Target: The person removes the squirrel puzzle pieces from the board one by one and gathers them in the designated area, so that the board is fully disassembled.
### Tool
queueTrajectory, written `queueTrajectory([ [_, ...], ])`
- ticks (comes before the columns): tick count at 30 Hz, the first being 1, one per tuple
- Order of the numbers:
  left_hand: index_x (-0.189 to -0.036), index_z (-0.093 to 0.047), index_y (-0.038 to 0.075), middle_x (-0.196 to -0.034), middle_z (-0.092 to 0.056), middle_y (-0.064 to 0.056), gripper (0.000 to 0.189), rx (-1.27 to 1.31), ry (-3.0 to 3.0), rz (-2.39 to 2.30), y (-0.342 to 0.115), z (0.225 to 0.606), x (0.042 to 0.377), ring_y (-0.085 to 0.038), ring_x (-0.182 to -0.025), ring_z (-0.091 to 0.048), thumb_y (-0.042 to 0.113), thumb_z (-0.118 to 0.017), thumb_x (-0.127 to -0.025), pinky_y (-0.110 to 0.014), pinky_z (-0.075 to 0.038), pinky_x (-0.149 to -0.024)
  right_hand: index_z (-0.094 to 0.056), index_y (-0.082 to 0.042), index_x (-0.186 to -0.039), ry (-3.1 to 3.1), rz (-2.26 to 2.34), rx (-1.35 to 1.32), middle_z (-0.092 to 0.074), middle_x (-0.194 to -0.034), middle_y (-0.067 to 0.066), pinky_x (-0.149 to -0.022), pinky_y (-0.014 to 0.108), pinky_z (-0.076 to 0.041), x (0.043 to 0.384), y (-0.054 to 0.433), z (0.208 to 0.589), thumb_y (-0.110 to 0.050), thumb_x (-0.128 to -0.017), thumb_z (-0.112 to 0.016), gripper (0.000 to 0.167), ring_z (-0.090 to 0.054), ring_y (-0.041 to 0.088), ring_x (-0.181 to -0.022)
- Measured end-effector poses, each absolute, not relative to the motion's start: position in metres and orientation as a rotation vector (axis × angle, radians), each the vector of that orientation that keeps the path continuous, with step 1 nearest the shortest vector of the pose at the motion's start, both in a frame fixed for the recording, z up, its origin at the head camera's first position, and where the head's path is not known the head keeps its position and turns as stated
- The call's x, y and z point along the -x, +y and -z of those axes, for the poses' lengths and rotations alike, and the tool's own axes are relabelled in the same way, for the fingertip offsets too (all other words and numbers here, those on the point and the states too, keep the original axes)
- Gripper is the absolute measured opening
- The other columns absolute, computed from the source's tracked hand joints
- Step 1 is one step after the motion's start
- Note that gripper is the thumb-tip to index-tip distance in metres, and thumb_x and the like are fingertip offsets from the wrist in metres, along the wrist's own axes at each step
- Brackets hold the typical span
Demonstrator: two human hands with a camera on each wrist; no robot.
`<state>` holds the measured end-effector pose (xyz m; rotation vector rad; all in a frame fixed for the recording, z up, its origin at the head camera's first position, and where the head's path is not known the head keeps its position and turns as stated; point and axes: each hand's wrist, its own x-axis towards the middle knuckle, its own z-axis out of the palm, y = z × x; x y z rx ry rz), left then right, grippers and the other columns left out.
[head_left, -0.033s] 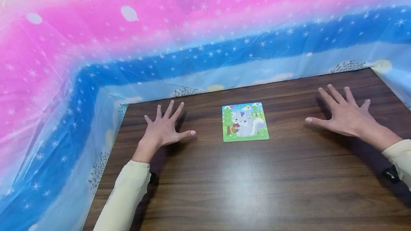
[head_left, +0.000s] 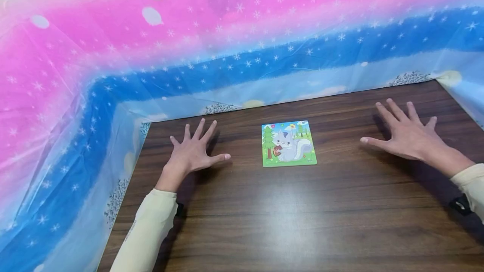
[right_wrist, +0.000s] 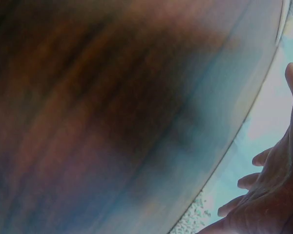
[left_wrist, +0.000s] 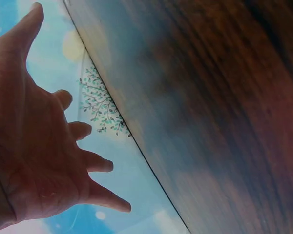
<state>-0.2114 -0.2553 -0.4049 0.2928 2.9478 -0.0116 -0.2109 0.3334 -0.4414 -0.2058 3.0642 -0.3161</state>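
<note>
Looks like dark-grained wood on the tabletop, smooth, semi-gloss, with glare near centre. Shows thin, creased cloth, faint sheen, on the backdrop, far and left. Appears smooth and printed on the squirrel picture; can't tell card from wood. Reads as matt, smooth cloth on the sleeves.

In the head view the right hand has shifted very slightly, a touch to the right and toward the far side of the desk. Its fingertips and thumb each end a little farther right and a little farther off than in the earlier picture. With that, the space between the thumb and the square squirrel picture board has grown by a sliver.
</note>
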Motion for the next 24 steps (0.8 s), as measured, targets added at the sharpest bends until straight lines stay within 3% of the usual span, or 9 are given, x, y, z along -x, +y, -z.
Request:
queueTrajectory([
  [9,-0.171,0.000,0.039,-0.181,0.000,-0.007,0.118,-0.310,2.945,0.008,-0.254,0.407,0.210,-0.056,-0.162,-0.006,0.098,-0.046,-0.081,-0.095,-0.009,-0.108,0.005,-0.027,-0.172,3.079,0.295,0.169,0.011,-0.179,0.014,-0.095,0.101,0.000,0.214,0.333,0.439,-0.086,-0.089,-0.055,0.118,0.010,0.063,-0.157],
  [15,-0.171,0.001,0.038,-0.181,-0.003,-0.008,0.113,-0.389,2.964,-0.080,-0.245,0.405,0.208,-0.053,-0.163,-0.009,0.088,-0.055,-0.087,-0.094,-0.011,-0.109,-0.001,-0.026,-0.173,3.099,0.312,0.247,0.007,-0.180,0.014,-0.098,0.099,0.000,0.216,0.326,0.441,-0.082,-0.090,-0.058,0.115,0.008,0.057,-0.160],
  [21,-0.172,-0.018,0.030,-0.181,-0.011,0.001,0.096,-0.517,2.869,-0.235,-0.229,0.400,0.211,-0.034,-0.167,-0.014,0.071,-0.061,-0.096,-0.080,-0.017,-0.122,-0.033,-0.012,-0.167,3.117,0.417,0.485,-0.028,-0.173,0.022,-0.109,0.092,-0.012,0.217,0.299,0.439,-0.071,-0.092,-0.068,0.102,-0.017,0.051,-0.161],
  [24,-0.171,-0.022,0.027,-0.180,-0.014,0.002,0.092,-0.563,2.793,-0.284,-0.219,0.400,0.213,-0.028,-0.168,-0.014,0.068,-0.061,-0.098,-0.069,-0.018,-0.129,-0.042,-0.008,-0.162,3.083,0.488,0.630,-0.037,-0.167,0.023,-0.114,0.086,-0.019,0.215,0.280,0.436,-0.063,-0.094,-0.071,0.092,-0.027,0.050,-0.158],
])
